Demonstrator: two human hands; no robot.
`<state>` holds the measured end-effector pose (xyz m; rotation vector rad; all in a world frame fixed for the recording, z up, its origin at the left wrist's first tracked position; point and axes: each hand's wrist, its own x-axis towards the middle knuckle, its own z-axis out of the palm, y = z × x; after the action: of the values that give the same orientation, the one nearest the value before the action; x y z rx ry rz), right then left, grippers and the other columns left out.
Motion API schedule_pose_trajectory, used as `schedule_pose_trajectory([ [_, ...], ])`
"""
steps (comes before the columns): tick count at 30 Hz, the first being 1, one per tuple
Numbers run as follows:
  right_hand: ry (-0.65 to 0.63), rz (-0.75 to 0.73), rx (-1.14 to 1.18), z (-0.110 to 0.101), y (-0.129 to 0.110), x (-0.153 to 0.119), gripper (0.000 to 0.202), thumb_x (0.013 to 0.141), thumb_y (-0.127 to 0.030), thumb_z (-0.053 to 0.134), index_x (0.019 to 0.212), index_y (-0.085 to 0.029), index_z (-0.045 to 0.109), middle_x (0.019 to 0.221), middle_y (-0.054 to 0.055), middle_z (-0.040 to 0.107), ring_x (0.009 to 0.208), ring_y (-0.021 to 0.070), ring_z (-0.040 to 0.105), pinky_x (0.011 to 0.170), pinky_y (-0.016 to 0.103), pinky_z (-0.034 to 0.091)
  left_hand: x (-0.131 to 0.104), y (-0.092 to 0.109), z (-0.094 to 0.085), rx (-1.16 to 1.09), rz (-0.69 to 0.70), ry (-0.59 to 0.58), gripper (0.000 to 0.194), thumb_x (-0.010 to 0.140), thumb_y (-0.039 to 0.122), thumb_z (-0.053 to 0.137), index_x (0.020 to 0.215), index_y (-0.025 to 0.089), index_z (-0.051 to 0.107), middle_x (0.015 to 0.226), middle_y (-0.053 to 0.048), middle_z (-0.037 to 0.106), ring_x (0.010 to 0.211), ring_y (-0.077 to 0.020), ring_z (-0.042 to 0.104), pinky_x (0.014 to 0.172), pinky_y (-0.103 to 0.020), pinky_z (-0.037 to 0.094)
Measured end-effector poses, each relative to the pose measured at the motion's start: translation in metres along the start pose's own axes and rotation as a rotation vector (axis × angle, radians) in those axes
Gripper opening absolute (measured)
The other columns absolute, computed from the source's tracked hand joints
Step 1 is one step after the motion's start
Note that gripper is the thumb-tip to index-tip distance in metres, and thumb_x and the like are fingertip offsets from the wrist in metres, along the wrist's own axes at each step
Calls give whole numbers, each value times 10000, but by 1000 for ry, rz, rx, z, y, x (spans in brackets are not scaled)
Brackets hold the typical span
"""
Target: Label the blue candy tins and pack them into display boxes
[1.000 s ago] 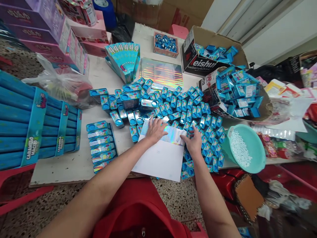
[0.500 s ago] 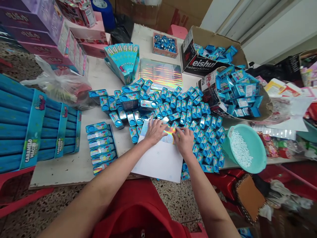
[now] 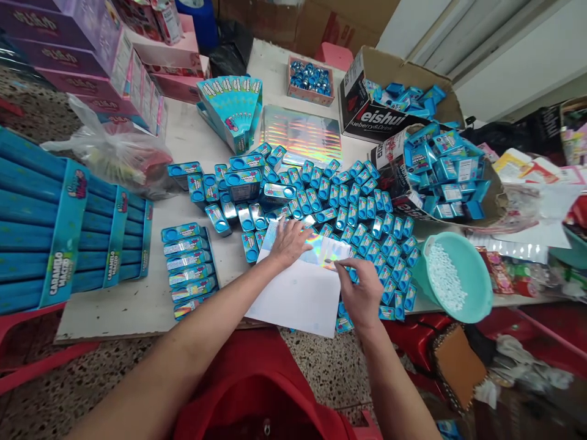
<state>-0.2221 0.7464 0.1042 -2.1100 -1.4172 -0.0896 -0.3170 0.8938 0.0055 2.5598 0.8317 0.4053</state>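
A white sticker sheet [image 3: 298,299] with a shiny holographic band [image 3: 315,245] along its far part lies in front of me. My left hand [image 3: 288,243] rests on the upper left of that sheet, fingers spread over the band. At the sheet's right edge, my right hand [image 3: 362,287] is closed in a pinch on a small holographic sticker, mostly hidden by the fingertips. A whitish bare patch shows on the band just beyond this pinch. Many small blue candy tins [image 3: 342,195] stand around the sheet. Left of it, a row of tins [image 3: 189,263] carries holographic strips on several sides.
Two cartons of blue tins [image 3: 394,119] stand at the back right. A turquoise bowl [image 3: 477,275] of white pellets sits right. Behind are a stack of holographic sheets [image 3: 300,131], a fan-shaped blue display box [image 3: 233,113] and a small box [image 3: 310,80]. Blue display boxes [image 3: 64,232] stand left.
My right hand has moved a little right and towards me, away from the band, pinching the sticker. A pale patch now shows there. My left hand has stayed on the sheet.
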Motion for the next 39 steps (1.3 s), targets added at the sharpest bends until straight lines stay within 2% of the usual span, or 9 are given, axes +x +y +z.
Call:
schedule_pose_trajectory([
  [3, 70, 224, 198, -20, -17, 2, 109, 829, -321, 635, 811, -215, 618, 772, 17, 644, 737, 175, 601, 714, 317, 469, 1, 0, -4, -70, 11, 23, 390, 818, 355, 651, 1192, 260, 600, 1208, -77, 586, 1193, -261, 468, 1130, -531, 149],
  [6, 32, 404, 419, -23, -24, 5, 160, 784, -344, 674, 777, -198, 609, 730, 1, 626, 684, 152, 586, 664, 295, 473, -6, 6, -25, -305, -31, 106, 335, 905, 333, 524, 1223, 238, 575, 1248, -79, 586, 1253, -240, 444, 1139, -495, 160],
  [10, -15, 509, 609, -8, -38, 6, 202, 741, -356, 711, 773, -188, 604, 730, 4, 633, 685, 148, 592, 647, 285, 475, -38, 22, -66, -930, -140, 47, 423, 908, 406, 497, 1280, 204, 513, 1279, -96, 574, 1162, -215, 531, 986, -362, 417],
  [14, -85, 550, 783, 23, -73, 2, 207, 724, -352, 723, 776, -189, 605, 726, -2, 630, 681, 142, 594, 648, 278, 480, -81, 19, -94, -1283, -449, -49, 340, 797, 491, 600, 888, 168, 653, 810, -31, 665, 723, -144, 607, 681, -265, 493],
  [16, -115, 560, 845, 46, -97, -3, 209, 717, -355, 722, 768, -188, 606, 717, -6, 626, 675, 139, 589, 648, 275, 478, -102, 1, -106, -1228, -597, 4, 293, 803, 456, 573, 780, 173, 646, 684, 7, 615, 627, -118, 557, 598, -233, 460],
  [19, -210, 558, 874, 86, -137, -12, 205, 729, -371, 694, 741, -185, 609, 707, -6, 615, 662, 136, 566, 642, 271, 463, -135, -40, -128, -951, -687, 96, 216, 802, 381, 551, 780, 190, 649, 699, 22, 612, 653, -122, 541, 583, -217, 422],
  [25, -302, 467, 833, 167, -199, -18, 193, 723, -371, 657, 720, -178, 647, 850, 24, 557, 803, 161, 537, 704, 281, 442, -183, -114, -156, -384, -828, 155, 195, 859, 270, 428, 962, 197, 577, 725, 6, 613, 661, -165, 556, 628, -261, 404],
  [32, -288, 403, 608, 219, -227, 9, 108, 715, -277, 673, 729, -170, 681, 932, 64, 527, 984, 224, 474, 932, 360, 351, -174, -163, -154, -67, -828, 153, 221, 905, 187, 371, 1073, 186, 515, 889, -78, 660, 826, -233, 622, 675, -295, 423],
  [39, -298, 345, 454, 241, -230, 19, 56, 746, -189, 616, 709, -154, 639, 998, 104, 513, 1001, 242, 447, 928, 363, 343, -164, -197, -126, -238, -782, 287, 116, 875, 163, 418, 930, 197, 514, 791, -47, 609, 778, -209, 596, 679, -281, 414],
])
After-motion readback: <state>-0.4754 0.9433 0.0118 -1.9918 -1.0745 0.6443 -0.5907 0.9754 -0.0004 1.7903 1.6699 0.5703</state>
